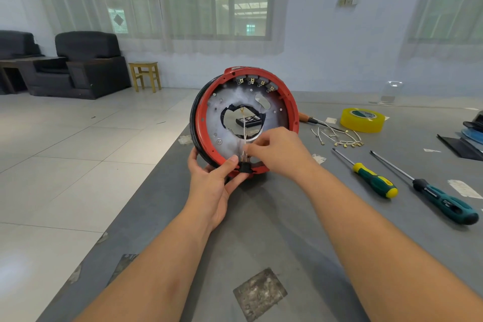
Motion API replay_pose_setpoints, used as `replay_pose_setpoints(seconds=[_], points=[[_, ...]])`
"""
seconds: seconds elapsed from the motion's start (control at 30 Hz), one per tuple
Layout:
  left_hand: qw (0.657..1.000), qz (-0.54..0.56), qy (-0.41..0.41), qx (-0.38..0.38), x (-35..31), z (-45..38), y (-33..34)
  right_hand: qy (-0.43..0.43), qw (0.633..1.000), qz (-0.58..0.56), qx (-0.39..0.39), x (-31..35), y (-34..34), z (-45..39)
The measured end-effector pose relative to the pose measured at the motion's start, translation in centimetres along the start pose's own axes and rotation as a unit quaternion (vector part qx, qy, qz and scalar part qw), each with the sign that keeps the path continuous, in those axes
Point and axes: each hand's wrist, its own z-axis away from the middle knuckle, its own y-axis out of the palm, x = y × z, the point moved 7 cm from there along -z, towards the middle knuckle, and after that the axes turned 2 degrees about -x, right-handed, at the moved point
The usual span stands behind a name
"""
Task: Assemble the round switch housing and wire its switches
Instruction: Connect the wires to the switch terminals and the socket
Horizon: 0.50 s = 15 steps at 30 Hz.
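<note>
Red rigid housing (245, 123) we steady by its rim, left hand (213, 180) gripping; right hand (277, 150) fingers pinch the thin, floppy wire (244, 128)

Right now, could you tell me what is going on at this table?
A person holds a round red housing upright on the table. The left hand grips its lower rim by a black switch, while the right hand pinches a thin white wire there. Spare wires and two screwdrivers lie to the right.
</note>
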Motion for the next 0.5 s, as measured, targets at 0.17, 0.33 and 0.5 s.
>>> replay_pose_setpoints(seconds=[0.17, 0.33, 0.5], points=[[1.000, 0.005, -0.011, -0.013, 0.0, 0.1, 0.0, -0.120, 0.980, 0.132, -0.088, -1.6, -1.4, 2.7], [0.999, 0.018, -0.031, -0.038, -0.1, 0.3, -0.5, -0.218, 0.956, 0.182, -0.072, -2.9, 0.5, 4.9], [0.999, 0.005, -0.035, -0.011, 0.0, 0.6, -0.2, -0.229, 0.960, 0.125, -0.102, -2.2, 0.5, 5.1]])
